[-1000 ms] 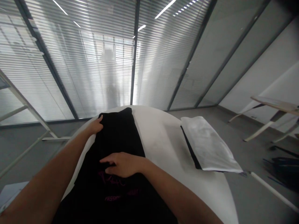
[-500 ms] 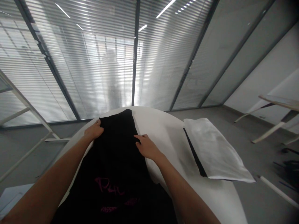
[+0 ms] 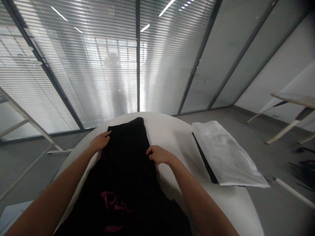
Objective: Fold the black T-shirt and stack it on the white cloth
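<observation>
A black shirt [image 3: 128, 154] with pink lettering lies lengthwise over the white round table [image 3: 169, 131], its narrow end pointing away from me. At its far left edge is my left hand [image 3: 99, 142], with thumb and fingertips closed on the cloth near the corner. My right hand [image 3: 159, 154] is lower down on the opposite edge, its fingers curled and pinching the fabric there. The near part of the shirt spreads wider towards the bottom of the view, where it runs out of frame.
On the table's right side lies a flat white cloth-like packet [image 3: 226, 154] with a dark strip along its left edge. A white metal frame [image 3: 31, 121] stands at left. Glass partitions with blinds [image 3: 110, 82] rise behind. Another table [image 3: 292, 101] is at far right.
The right index finger, stretched out before, is now curled in on the cloth edge. The shirt's far end has shifted slightly right. The camera view has also moved a little.
</observation>
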`<state>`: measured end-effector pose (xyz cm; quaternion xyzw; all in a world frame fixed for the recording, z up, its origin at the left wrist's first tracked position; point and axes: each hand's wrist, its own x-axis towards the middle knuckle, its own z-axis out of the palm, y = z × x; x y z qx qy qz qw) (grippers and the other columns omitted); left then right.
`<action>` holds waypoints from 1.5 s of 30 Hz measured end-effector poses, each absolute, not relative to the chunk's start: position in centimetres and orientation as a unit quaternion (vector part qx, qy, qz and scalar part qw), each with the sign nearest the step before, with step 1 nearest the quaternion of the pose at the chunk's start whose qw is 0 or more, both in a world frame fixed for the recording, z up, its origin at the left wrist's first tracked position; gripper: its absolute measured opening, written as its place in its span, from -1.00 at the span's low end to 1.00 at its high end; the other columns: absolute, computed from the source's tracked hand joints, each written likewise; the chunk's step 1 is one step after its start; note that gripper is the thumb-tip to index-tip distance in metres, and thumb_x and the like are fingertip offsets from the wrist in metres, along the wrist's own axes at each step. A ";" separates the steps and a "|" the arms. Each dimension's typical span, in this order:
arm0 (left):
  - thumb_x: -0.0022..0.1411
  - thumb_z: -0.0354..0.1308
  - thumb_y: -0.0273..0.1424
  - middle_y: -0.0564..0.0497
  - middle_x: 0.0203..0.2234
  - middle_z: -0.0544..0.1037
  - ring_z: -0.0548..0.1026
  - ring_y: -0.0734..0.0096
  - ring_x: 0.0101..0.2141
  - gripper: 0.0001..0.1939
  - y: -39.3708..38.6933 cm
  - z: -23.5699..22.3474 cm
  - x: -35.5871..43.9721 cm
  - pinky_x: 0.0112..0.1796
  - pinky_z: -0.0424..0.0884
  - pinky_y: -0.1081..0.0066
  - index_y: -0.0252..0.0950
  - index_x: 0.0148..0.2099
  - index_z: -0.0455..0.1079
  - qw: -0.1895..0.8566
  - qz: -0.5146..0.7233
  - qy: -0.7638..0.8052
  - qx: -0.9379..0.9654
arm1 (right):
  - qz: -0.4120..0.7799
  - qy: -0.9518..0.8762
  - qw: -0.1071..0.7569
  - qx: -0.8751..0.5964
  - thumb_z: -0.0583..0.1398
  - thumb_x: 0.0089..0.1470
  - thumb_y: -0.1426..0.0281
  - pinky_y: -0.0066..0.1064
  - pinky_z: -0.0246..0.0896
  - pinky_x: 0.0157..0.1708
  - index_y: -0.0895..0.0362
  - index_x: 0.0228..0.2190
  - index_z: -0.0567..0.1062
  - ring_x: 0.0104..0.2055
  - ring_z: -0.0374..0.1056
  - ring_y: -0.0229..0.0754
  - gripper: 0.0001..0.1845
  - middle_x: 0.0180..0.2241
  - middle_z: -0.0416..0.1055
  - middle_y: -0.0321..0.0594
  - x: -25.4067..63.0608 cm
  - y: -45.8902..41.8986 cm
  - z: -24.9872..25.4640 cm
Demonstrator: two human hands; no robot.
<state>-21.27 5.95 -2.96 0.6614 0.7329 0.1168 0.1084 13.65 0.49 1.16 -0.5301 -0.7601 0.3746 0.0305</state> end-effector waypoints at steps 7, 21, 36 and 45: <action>0.32 -0.19 -0.26 -0.08 0.24 0.28 0.31 0.11 0.17 -0.42 5.8 -2.9 -19.2 0.13 0.22 0.19 -0.19 0.35 0.11 0.078 0.072 0.728 0.677 | 0.389 -0.741 0.056 -0.545 0.13 -0.11 0.53 -0.45 0.24 -0.47 0.18 -0.31 0.58 -0.51 0.34 -0.24 -0.70 -0.55 0.42 -0.28 15.4 1.8 0.6; 0.28 -0.14 -0.11 -0.15 -0.07 0.55 0.50 0.04 -0.05 -0.34 1.9 -0.5 -14.1 -0.03 0.34 0.16 -0.19 0.37 0.04 0.136 0.121 0.760 0.624 | 0.120 -0.744 0.169 -0.635 -0.01 0.17 0.54 -0.35 0.15 0.05 0.21 0.05 0.42 0.03 0.30 -0.07 -0.56 -0.02 0.33 0.05 16.2 2.8 -1.7; 0.27 -0.14 -0.20 -0.19 0.06 0.47 0.43 -0.02 0.04 -0.37 -4.1 -0.6 -11.1 -0.04 0.32 0.13 -0.11 0.38 0.04 0.113 0.004 0.688 0.717 | 0.264 -0.747 0.100 -0.602 0.22 0.05 0.12 -0.25 0.14 0.04 0.20 0.19 0.21 0.08 0.32 0.05 -0.24 0.09 0.35 0.05 18.2 2.4 -0.2; 0.28 -0.17 -0.34 -0.24 0.12 0.40 0.33 -0.13 0.10 -0.38 3.5 -1.8 -10.3 0.02 0.22 -0.03 -0.17 0.39 0.00 0.096 0.032 0.689 0.718 | 0.239 -0.762 0.179 -0.574 0.13 0.09 0.48 -0.36 0.13 0.04 0.12 -0.09 0.50 0.01 0.34 -0.15 -0.68 -0.05 0.46 -0.18 16.9 6.0 -2.0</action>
